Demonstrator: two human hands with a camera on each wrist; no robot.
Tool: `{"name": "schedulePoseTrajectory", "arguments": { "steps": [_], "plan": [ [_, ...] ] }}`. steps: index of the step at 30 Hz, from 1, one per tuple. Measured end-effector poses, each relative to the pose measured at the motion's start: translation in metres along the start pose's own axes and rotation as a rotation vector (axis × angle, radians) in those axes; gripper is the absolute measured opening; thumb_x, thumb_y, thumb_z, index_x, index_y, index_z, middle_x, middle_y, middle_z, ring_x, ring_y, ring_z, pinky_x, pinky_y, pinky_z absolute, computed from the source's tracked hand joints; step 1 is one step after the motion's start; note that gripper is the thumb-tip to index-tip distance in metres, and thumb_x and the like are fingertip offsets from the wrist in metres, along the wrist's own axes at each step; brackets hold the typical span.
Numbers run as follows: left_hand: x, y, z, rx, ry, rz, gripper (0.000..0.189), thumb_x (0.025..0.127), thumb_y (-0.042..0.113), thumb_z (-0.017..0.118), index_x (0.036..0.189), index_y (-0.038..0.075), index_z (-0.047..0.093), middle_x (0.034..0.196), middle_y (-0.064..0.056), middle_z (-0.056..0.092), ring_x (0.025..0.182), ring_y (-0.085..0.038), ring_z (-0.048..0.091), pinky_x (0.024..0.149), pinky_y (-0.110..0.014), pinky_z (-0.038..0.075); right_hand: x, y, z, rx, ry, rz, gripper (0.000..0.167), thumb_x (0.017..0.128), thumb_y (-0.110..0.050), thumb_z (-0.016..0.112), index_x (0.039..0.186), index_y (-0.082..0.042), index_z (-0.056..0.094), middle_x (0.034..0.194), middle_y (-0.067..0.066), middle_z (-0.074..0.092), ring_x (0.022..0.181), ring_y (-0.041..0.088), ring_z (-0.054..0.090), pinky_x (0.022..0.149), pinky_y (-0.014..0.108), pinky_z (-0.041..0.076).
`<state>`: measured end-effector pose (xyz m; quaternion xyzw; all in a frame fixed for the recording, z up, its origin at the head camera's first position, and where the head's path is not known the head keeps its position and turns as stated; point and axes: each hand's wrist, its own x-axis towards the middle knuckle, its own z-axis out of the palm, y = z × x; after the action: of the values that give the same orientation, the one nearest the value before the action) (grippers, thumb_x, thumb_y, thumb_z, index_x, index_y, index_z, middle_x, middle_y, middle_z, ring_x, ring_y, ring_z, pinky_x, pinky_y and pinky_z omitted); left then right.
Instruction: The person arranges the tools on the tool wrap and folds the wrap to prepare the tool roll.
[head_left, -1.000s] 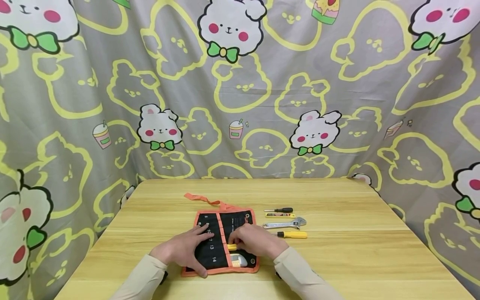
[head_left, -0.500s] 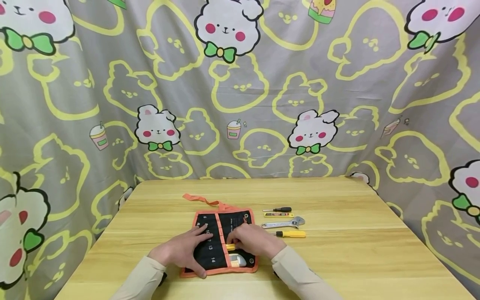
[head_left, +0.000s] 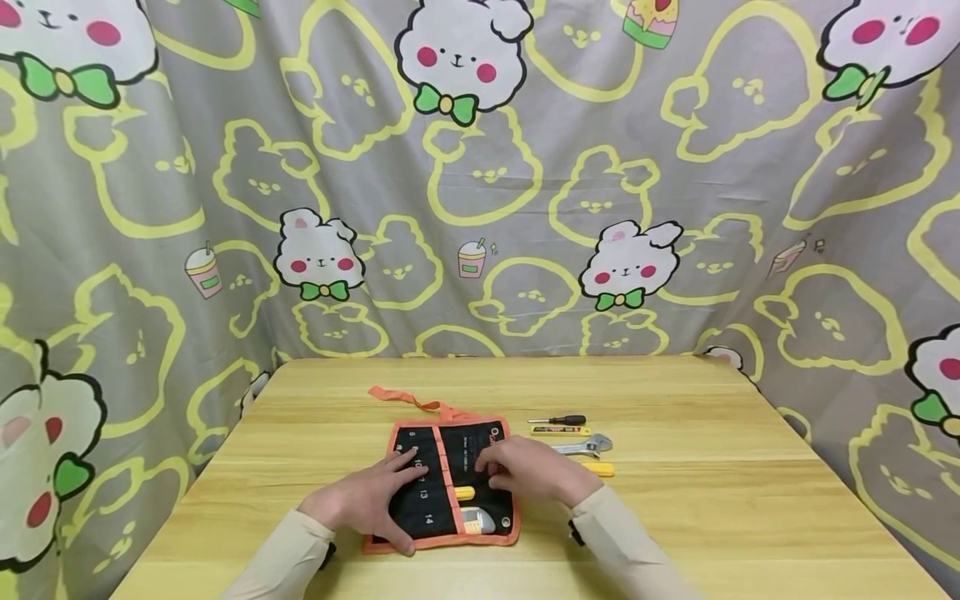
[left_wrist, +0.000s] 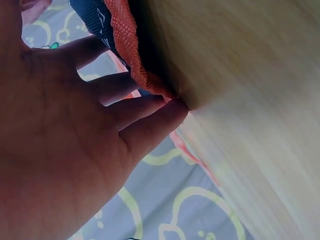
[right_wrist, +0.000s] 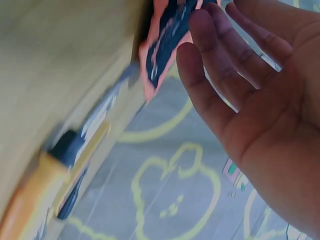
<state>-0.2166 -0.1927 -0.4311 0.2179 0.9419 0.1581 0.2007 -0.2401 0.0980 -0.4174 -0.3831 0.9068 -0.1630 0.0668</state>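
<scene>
A black tool pouch with orange trim [head_left: 420,521] lies unrolled on the table, numbers printed along its left half. My left hand [head_left: 367,498] rests on that half with fingers spread; the left wrist view shows fingertips at the pouch's orange edge [left_wrist: 131,47]. Two tools sit in the pockets: a yellow handle [head_left: 465,493] sticks out, and below it a grey and yellow utility knife [head_left: 477,522]. My right hand [head_left: 536,468] hovers over the pouch's right edge, holding nothing. In the right wrist view its fingers [right_wrist: 192,62] are loosely extended.
Right of the pouch lie a yellow-handled screwdriver [head_left: 600,469], partly hidden by my right hand, an adjustable wrench [head_left: 596,446], a flat yellow strip with dark print [head_left: 561,431] and a small black screwdriver [head_left: 573,420]. An orange strap [head_left: 405,397] trails behind the pouch. A patterned curtain [head_left: 480,275] surrounds the table.
My right hand has let go of the yellow handle in the pocket and moved right, its fingers loosening. The left hand has stayed in place on the pouch.
</scene>
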Motion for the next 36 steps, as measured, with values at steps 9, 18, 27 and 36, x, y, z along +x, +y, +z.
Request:
{"name": "schedulePoseTrajectory", "arguments": {
  "steps": [9,18,27,36],
  "plan": [
    [0.0,-0.002,-0.001,0.006,-0.001,0.017,0.105,0.068,0.057,0.091,0.155,0.02,0.046,0.168,-0.011,0.024,0.154,-0.041,0.024,0.112,-0.063,0.036,-0.037,0.039,-0.024,0.036,0.101,-0.017,0.02,0.096,-0.011,0.072,0.116,-0.006,0.073,0.101,0.004,0.073,0.085,0.008,0.065,0.074,0.028,0.055],
    [-0.001,-0.003,-0.002,0.003,0.003,0.032,0.105,0.069,0.061,0.088,0.155,0.02,0.045,0.168,-0.011,0.025,0.153,-0.041,0.025,0.112,-0.064,0.036,-0.063,0.067,-0.037,0.068,0.138,0.04,0.019,0.093,-0.014,0.076,0.111,-0.007,0.074,0.089,-0.007,0.067,0.078,0.002,0.058,0.068,0.026,0.051],
    [-0.001,-0.004,-0.005,0.007,0.031,0.031,0.103,0.069,0.059,0.089,0.154,0.017,0.047,0.165,-0.013,0.03,0.15,-0.041,0.032,0.111,-0.062,0.038,-0.083,0.085,-0.045,0.069,0.157,0.087,0.025,0.09,-0.012,0.078,0.113,-0.003,0.074,0.095,0.005,0.071,0.085,0.017,0.064,0.075,0.036,0.054],
    [-0.001,0.0,-0.004,0.025,0.031,-0.023,0.105,0.067,0.056,0.092,0.153,0.014,0.049,0.164,-0.013,0.033,0.149,-0.038,0.035,0.112,-0.058,0.039,-0.094,0.098,-0.045,0.064,0.124,0.104,0.025,0.086,-0.007,0.081,0.109,-0.002,0.074,0.099,0.006,0.072,0.087,0.02,0.065,0.077,0.037,0.055]
  ]
}}
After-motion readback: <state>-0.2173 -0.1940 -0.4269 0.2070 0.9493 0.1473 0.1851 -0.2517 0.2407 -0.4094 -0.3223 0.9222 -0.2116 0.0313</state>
